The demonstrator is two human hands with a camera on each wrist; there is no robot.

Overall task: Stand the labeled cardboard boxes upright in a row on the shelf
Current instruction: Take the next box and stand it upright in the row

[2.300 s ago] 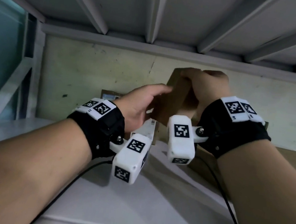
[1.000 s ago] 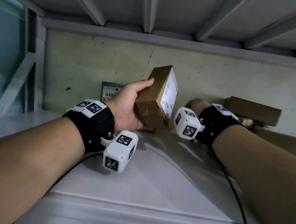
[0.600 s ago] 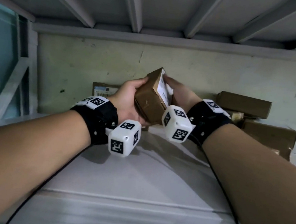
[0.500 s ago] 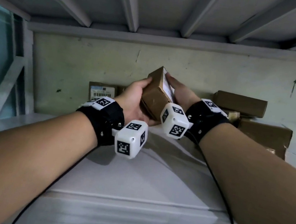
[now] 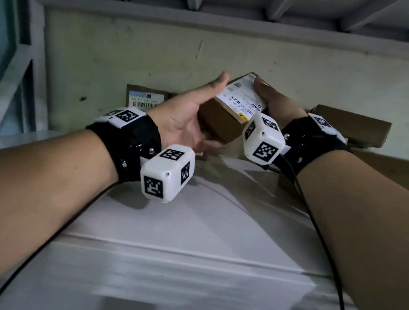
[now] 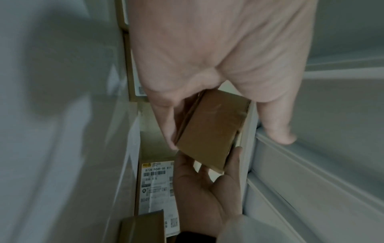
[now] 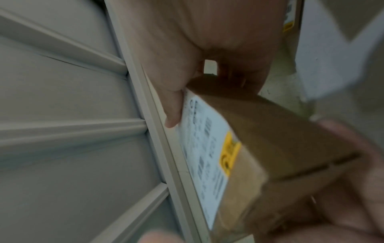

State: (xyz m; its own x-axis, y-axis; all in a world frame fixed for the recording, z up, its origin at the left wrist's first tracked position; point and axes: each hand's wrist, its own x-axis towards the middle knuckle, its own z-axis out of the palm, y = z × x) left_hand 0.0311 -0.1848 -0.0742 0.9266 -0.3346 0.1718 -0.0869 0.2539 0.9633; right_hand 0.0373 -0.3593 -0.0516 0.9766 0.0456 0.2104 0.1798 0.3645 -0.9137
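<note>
we hold one cardboard box (image 5: 225,114) up in the air between both hands, above the grey shelf (image 5: 188,230) and not touching it. the box is tilted, its white printed label (image 5: 243,100) facing up and toward us, with a yellow mark at the label's near end. our left hand (image 5: 189,124) cups the box from the left side and underneath, palm up, thumb lying along the upper left edge and the fingers curled under the brown end. our right hand (image 5: 274,101) closes on the box from the right, thumb resting on the label near its far corner; the fingers wrap round the far side, as the left wrist view (image 6: 207,185) shows.

behind the hands, another labeled box (image 5: 146,99) stands upright against the pale back wall (image 5: 133,52), to the left of the held one. to the right, more brown boxes (image 5: 350,124) lie flat in a loose stack on the shelf. black cables (image 5: 328,249) hang from both wrist bands.
</note>
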